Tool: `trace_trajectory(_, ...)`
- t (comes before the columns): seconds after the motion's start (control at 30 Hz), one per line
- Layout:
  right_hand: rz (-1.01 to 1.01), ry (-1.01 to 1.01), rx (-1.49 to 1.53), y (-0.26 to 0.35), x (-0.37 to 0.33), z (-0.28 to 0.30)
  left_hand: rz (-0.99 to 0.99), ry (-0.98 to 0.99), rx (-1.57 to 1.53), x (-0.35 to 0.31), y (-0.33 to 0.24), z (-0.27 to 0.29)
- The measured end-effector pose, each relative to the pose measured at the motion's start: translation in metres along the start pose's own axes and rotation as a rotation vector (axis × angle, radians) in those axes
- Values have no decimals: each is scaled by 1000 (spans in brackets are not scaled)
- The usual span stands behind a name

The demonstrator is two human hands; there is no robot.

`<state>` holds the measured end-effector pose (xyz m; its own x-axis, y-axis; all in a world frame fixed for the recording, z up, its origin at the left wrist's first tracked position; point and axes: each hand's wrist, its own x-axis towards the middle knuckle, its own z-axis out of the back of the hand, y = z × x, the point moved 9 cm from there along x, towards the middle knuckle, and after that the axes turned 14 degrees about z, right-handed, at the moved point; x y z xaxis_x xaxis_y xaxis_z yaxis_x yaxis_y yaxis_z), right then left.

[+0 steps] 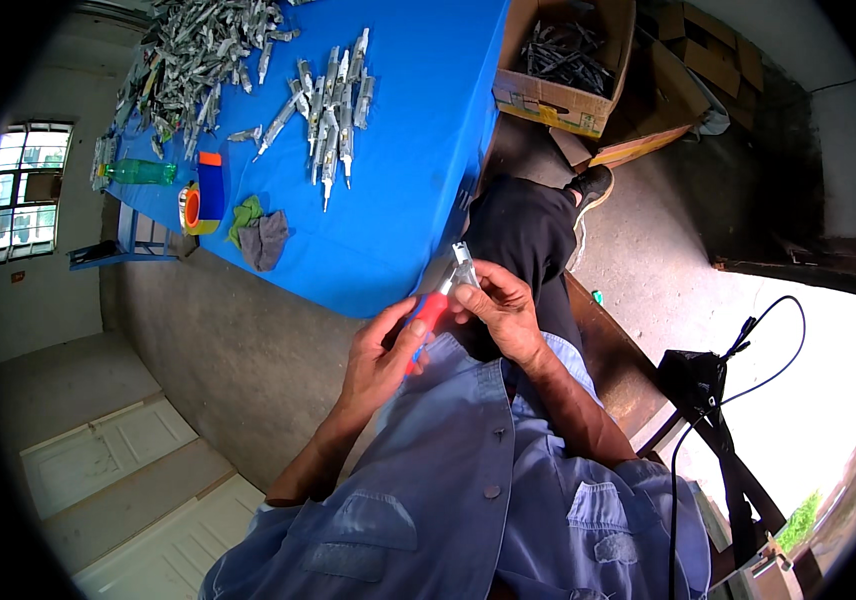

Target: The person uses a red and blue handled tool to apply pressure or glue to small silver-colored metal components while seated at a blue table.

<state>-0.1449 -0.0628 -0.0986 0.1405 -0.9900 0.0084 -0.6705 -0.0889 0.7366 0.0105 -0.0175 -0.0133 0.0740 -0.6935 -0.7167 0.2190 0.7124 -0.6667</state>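
Just past the near edge of the blue-covered table, both hands meet over my lap. My left hand [384, 350] is closed around a red-and-blue-handled tool [429, 314], which looks like a screwdriver. Its front end points at the part in my other hand. My right hand [505, 311] pinches a slim silver-and-clear part [463, 258], its forked silver end pointing away from me. Fingers hide where the tool and the part meet, so I cannot tell whether they touch. A loose group of similar slim parts [332, 112] lies on the blue tabletop [388, 215].
Farther left on the table is a large heap of such parts [198, 50]. Near it are a green bottle [141, 172], an orange-and-blue tape roll [204, 200] and a grey-green cloth [262, 238]. A cardboard box [551, 105] of dark pieces stands right. A black cable [786, 372] hangs beside me.
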Motion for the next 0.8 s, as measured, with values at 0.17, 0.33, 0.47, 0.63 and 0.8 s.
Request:
trace_trajectory(0.17, 7, -2, -7, 1, 0, -1, -14, -6, 24, -1, -1, 0)
trace_trajectory(0.33, -9, 0, 7, -2, 0, 1, -11, -14, 32, -2, -1, 0)
trace_trajectory(0.47, 2, 1, -15, -1, 0, 1, -29, -40, 46, -3, -1, 2)
trace_trajectory(0.63, 11, -13, -62, 1, -1, 0, -111, -85, 205, -6, -8, 5)
trace_trajectory(0.8, 25, -27, -99, -1, -3, 1, -219, -159, 339, -13, -22, 7)
